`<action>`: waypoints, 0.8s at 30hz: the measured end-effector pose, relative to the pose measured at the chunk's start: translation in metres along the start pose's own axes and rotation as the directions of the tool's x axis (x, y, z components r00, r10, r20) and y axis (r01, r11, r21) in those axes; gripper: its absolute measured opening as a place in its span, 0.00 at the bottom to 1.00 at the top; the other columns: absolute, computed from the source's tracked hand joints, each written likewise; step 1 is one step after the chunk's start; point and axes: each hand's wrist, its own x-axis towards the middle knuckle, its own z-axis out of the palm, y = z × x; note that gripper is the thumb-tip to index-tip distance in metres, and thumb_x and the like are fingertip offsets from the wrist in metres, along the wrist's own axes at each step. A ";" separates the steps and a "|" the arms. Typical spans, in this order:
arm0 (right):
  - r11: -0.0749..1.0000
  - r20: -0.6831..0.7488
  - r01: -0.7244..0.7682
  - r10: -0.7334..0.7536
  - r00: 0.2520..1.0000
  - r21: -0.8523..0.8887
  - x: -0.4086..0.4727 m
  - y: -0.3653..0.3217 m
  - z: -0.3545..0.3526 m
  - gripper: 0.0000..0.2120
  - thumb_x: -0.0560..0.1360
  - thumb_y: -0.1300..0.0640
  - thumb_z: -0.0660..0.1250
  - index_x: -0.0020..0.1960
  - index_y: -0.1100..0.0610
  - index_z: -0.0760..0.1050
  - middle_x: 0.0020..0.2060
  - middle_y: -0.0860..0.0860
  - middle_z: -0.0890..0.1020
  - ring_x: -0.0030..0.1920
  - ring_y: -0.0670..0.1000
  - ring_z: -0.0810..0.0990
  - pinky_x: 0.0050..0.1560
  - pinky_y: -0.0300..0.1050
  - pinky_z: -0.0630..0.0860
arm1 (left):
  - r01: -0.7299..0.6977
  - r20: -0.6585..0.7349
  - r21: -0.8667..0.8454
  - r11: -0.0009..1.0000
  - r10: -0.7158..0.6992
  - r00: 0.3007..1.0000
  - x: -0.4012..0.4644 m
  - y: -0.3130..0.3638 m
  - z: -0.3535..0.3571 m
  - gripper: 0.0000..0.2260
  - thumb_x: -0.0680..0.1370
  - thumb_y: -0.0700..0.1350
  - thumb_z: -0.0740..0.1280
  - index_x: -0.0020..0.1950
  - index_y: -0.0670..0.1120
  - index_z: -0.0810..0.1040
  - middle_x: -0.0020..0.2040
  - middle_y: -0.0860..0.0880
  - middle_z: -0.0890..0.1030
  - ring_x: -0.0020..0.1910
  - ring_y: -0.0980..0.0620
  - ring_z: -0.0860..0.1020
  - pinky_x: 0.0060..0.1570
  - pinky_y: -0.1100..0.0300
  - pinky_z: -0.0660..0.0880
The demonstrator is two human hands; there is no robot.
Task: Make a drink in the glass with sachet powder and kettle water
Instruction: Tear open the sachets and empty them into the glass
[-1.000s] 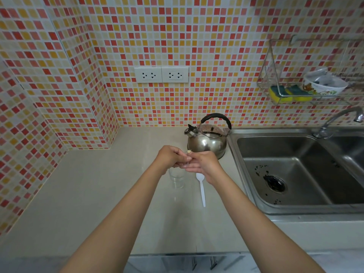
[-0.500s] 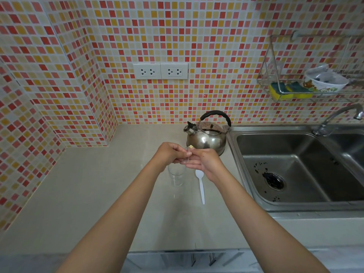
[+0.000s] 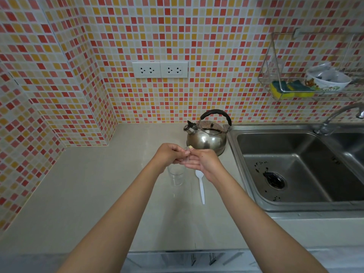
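White spoon (image 3: 201, 186) (steel-grey kettle (image 3: 206, 140)).

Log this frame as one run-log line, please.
stage: opening sachet | left hand + right hand: both pinch sachet above glass | glass: looks empty | spoon: on counter | kettle: untouched

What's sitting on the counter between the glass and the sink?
A white plastic spoon lies on the counter between the glass and the sink, its bowl partly under the right hand, in the head view.
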 end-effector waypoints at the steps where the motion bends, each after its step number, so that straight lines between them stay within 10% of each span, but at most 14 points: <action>1: 1.000 -0.005 0.000 0.000 1.000 -0.001 0.001 0.001 0.000 0.10 0.78 0.58 0.64 0.50 0.65 0.79 0.47 0.67 0.83 0.38 0.56 0.86 0.40 0.43 0.84 | -0.005 -0.006 0.005 1.000 0.005 1.000 0.000 0.000 0.001 0.05 0.72 0.41 0.74 0.38 0.43 0.81 0.31 0.48 0.82 0.26 0.61 0.80 0.31 0.71 0.77; 13: 0.998 -0.125 -0.008 0.001 0.992 -0.060 0.001 0.002 0.007 0.10 0.76 0.65 0.63 0.51 0.72 0.78 0.35 0.60 0.82 0.29 0.51 0.84 0.35 0.41 0.83 | -0.064 -0.191 0.577 0.814 0.211 0.959 -0.008 0.003 0.022 0.03 0.71 0.46 0.70 0.39 0.47 0.81 0.35 0.51 0.80 0.37 0.52 0.80 0.39 0.58 0.78; 24: 0.806 -0.215 -0.052 -0.096 0.972 -0.590 0.016 -0.009 0.022 0.15 0.73 0.65 0.65 0.28 0.59 0.70 0.12 0.45 0.73 0.14 0.42 0.73 0.17 0.31 0.70 | -0.052 -0.199 0.599 0.799 0.211 0.957 -0.016 0.002 0.029 0.03 0.72 0.38 0.66 0.40 0.40 0.77 0.39 0.42 0.80 0.39 0.44 0.78 0.38 0.55 0.74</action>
